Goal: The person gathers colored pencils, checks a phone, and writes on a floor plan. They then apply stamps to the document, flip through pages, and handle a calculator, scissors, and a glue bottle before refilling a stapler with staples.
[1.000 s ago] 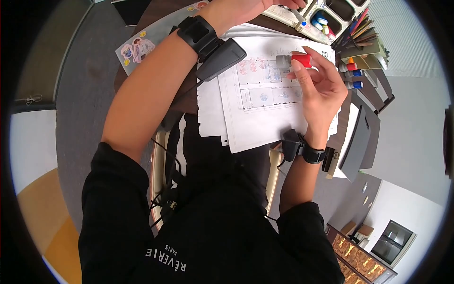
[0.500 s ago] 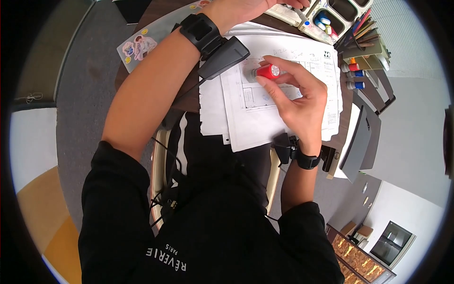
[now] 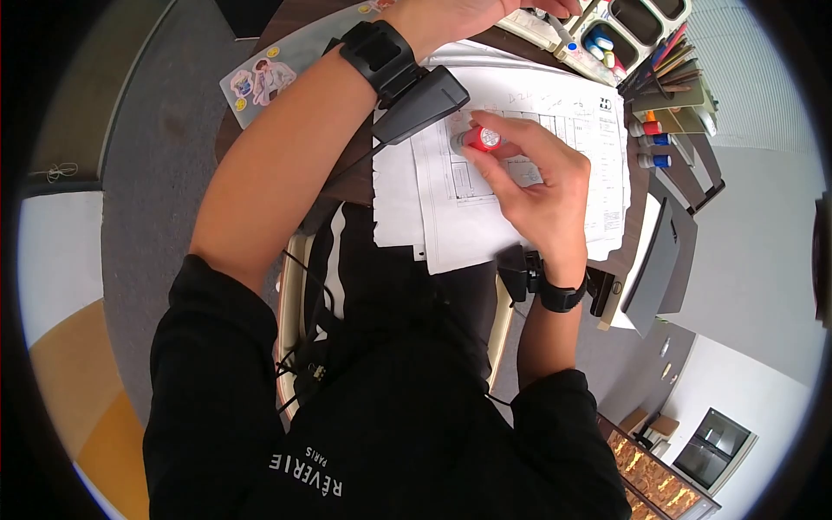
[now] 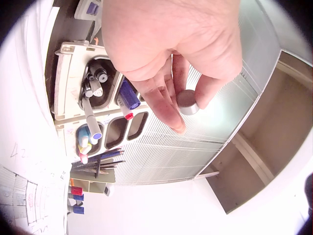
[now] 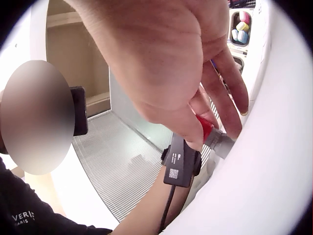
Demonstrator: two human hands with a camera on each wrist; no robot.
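Observation:
My right hand point(image 3: 546, 173) pinches a red stamp point(image 3: 490, 139) between thumb and fingers, over a printed floor plan sheet point(image 3: 468, 234). In the right wrist view the grey end of the stamp point(image 5: 222, 145) points down, close to the white paper. My left hand point(image 3: 464, 16) is at the top of the head view, partly cut off by the frame. The left wrist view shows it holding a small round grey cap point(image 4: 188, 102) between thumb and fingers. Red and blue round marks are on the plan point(image 4: 32, 203).
A cream desk organiser point(image 3: 637, 22) with pens and small colourful pieces stands behind the papers. To its right is a pencil holder point(image 3: 672, 100). One red stamp point(image 3: 646, 128) and two blue stamps point(image 3: 660, 161) stand along the right. A stickered grey sheet point(image 3: 269, 78) lies left.
My right hand has moved left across the plan with the red stamp, which has turned from lying sideways to top facing up. The left hand has shifted slightly right, still near the organiser.

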